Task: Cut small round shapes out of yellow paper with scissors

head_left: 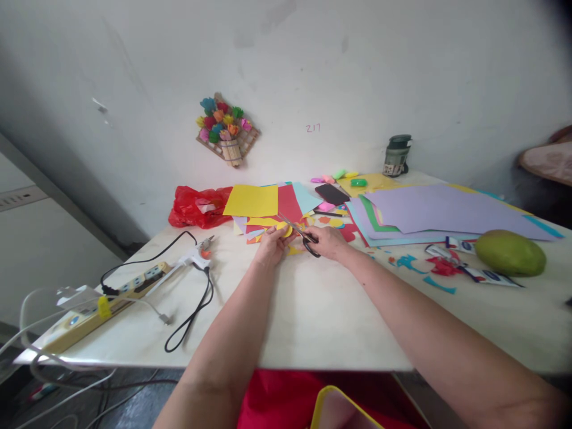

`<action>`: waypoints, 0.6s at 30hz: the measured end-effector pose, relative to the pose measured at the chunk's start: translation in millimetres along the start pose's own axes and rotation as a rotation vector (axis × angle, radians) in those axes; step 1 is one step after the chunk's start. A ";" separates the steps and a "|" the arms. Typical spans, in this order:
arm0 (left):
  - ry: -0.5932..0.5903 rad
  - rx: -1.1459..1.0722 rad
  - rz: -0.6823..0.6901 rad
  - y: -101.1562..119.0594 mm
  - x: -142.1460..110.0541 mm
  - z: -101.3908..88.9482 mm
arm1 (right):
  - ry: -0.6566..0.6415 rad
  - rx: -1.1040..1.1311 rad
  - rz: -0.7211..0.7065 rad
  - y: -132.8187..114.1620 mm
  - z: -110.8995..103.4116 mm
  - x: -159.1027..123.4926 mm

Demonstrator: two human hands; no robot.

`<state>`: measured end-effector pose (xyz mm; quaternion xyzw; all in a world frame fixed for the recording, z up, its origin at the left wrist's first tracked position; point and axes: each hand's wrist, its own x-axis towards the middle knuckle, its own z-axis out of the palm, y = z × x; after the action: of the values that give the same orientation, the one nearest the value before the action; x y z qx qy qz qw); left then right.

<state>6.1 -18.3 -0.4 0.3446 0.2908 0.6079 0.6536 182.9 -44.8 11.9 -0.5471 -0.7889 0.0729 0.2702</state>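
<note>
In the middle of the table my left hand (273, 243) pinches a small piece of yellow paper (286, 230). My right hand (329, 242) grips a pair of scissors (308, 239) by its black handles, and the blades point up and left beside the yellow piece. Whether the blades touch the paper I cannot tell. Yellow scraps lie under and around both hands. Just beyond them are a yellow sheet (251, 200) and a red sheet (290, 205).
On the left lie a glue gun (199, 255), cables and a power strip (111, 304). A red plastic bag (199, 205) is behind. Large coloured sheets (438, 205), a phone (332, 193), a green mango-like fruit (510, 253) and blue scraps (409, 263) lie rightward. A dark bottle (397, 156) stands by the wall.
</note>
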 end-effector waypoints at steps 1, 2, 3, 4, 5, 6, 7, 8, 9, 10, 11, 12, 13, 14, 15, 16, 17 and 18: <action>-0.004 0.004 0.000 0.0 0.3 -0.4 | -0.002 -0.001 0.002 -0.1 -0.1 0.0; -0.007 0.009 -0.001 0.0 0.5 -0.8 | -0.003 -0.002 0.004 0.0 -0.2 0.0; -0.008 0.012 -0.001 0.0 0.6 -1.1 | -0.004 -0.001 0.004 0.1 -0.1 0.1; -0.009 0.015 -0.001 0.1 0.7 -1.3 | -0.005 0.002 0.004 0.4 -0.1 0.2; -0.010 0.017 0.000 0.1 0.7 -1.4 | -0.005 0.004 0.003 0.6 0.0 0.3; -0.012 0.019 0.000 0.0 0.7 -1.5 | -0.005 0.006 0.002 0.9 0.2 0.5; -0.011 0.021 0.002 0.0 0.8 -1.7 | -0.005 0.007 0.003 1.1 0.3 0.6; -0.009 0.022 0.004 -0.2 0.8 -1.8 | -0.005 0.006 0.003 1.3 0.4 0.7; -0.007 0.022 0.005 -0.3 0.9 -1.9 | -0.005 0.003 0.004 1.4 0.6 0.8; -0.005 0.022 0.006 -0.4 1.1 -2.1 | -0.005 0.000 0.003 1.5 0.7 0.9; -0.003 0.022 0.006 -0.6 1.2 -2.4 | -0.005 -0.003 0.002 1.7 0.8 1.0; -0.003 0.023 0.007 -0.7 1.4 -2.7 | -0.005 -0.005 0.002 1.8 0.8 1.1; -0.003 0.024 0.008 -0.8 1.5 -2.9 | -0.007 -0.005 0.003 1.8 0.8 1.1; -0.002 0.025 0.010 -0.8 1.7 -3.2 | -0.007 -0.003 0.005 1.8 0.6 1.1; -0.001 0.026 0.011 -0.8 1.8 -3.5 | -0.008 0.000 0.006 1.7 0.4 1.0; 0.001 0.026 0.012 -0.8 1.9 -3.6 | -0.010 0.005 0.007 1.5 0.1 0.9; 0.005 0.024 0.012 -0.8 2.0 -3.7 | -0.012 0.008 0.007 1.2 -0.3 0.8; 0.009 0.021 0.012 -0.9 2.1 -3.8 | -0.015 0.011 0.006 0.9 -0.7 0.7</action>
<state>3.8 -15.9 -3.2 0.3505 0.2983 0.6102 0.6449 183.8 -44.0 12.4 -0.5475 -0.7888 0.0820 0.2671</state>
